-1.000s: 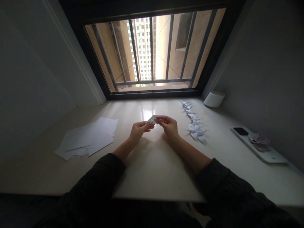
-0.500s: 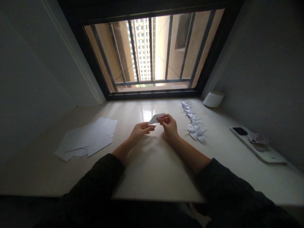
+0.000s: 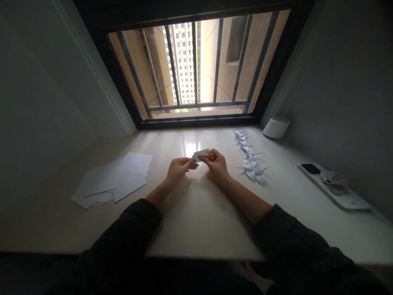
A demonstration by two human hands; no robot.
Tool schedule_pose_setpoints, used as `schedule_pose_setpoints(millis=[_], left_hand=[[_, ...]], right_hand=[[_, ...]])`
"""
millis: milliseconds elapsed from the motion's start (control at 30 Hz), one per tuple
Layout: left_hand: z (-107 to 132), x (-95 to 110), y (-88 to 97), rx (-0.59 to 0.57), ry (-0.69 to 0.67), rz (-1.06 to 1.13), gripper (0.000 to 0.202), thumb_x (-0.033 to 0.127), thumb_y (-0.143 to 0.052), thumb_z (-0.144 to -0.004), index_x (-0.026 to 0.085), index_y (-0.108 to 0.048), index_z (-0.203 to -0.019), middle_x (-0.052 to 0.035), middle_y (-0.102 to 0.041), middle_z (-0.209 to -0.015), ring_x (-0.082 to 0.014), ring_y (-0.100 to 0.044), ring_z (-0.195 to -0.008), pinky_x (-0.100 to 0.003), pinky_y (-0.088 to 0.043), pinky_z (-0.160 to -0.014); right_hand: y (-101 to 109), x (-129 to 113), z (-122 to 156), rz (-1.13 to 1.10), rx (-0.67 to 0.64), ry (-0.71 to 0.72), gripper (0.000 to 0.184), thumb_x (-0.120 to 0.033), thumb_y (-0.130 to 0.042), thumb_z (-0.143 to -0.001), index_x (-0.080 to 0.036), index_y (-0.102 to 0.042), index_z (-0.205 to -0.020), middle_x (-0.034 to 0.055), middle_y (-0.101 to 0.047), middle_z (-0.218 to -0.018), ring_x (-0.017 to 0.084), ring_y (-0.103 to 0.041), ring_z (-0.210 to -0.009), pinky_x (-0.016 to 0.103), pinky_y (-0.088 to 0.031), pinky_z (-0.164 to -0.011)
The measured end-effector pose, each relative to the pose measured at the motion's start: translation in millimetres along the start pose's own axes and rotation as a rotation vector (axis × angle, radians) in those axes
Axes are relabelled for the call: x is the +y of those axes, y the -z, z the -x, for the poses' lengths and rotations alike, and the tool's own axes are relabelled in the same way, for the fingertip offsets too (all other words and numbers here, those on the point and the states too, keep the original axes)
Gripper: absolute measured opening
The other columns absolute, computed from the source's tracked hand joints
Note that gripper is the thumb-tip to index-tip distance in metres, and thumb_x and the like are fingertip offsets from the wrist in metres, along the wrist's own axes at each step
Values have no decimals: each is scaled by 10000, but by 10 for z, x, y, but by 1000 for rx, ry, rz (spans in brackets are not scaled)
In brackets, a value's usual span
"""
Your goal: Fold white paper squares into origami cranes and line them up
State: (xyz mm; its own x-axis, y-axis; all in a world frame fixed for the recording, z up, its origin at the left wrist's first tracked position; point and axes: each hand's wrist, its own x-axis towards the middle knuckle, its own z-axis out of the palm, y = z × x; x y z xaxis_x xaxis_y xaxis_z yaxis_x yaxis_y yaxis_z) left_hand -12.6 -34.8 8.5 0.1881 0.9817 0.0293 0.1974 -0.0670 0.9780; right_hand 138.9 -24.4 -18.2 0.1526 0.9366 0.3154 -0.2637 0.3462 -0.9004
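A small folded piece of paper (image 3: 200, 154), pale and roughly diamond-shaped, is held up above the white sill. My left hand (image 3: 181, 169) pinches its left corner between thumb and fingers. On the other side my right hand (image 3: 216, 164) grips the right part, with the thumb lying across its face. Fingers cover both ends of the paper. Right of my hands, several folded paper cranes (image 3: 251, 157) stand in a row that runs back toward the window.
Loose white paper sheets (image 3: 118, 176) lie in an overlapping pile at left. A phone (image 3: 344, 196) with a round grip rests at far right. A white cylindrical object (image 3: 276, 128) stands by the right wall. Behind is a barred window (image 3: 196, 69).
My right hand has shifted slightly left and down, closer to my left hand. The folded paper has tilted, and its upper corner sits lower and further left.
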Motion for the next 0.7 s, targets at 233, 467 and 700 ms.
schedule_pose_setpoints(millis=[233,467,700], left_hand=[[-25,-25,4,1,6,29,358,473,-634,-726,138,-700,-833,-112,-726,-785,-216,-686,-742,-257,-422,-584],[-41,-84,1,-49,-34,39,391,489,-644,-713,128,-696,-852,-117,-721,-835,-219,-674,-802,-274,-462,-646],[-63,-79,5,10,-133,-33,367,479,-639,-721,155,-684,-887,-79,-710,-820,-199,-660,-801,-274,-481,-668]], right_hand=[[15,70,-32,-23,-7,25,335,-325,-705,-662,-225,-386,-642,-58,-558,-592,120,-544,-580,253,-423,-597],[80,126,-45,256,-25,93,217,-365,-583,-768,-246,-402,-767,-44,-541,-660,142,-546,-630,271,-435,-620],[83,-20,25,559,-166,220,60,-305,-399,-878,-248,-418,-884,-2,-536,-760,167,-532,-663,292,-422,-631]])
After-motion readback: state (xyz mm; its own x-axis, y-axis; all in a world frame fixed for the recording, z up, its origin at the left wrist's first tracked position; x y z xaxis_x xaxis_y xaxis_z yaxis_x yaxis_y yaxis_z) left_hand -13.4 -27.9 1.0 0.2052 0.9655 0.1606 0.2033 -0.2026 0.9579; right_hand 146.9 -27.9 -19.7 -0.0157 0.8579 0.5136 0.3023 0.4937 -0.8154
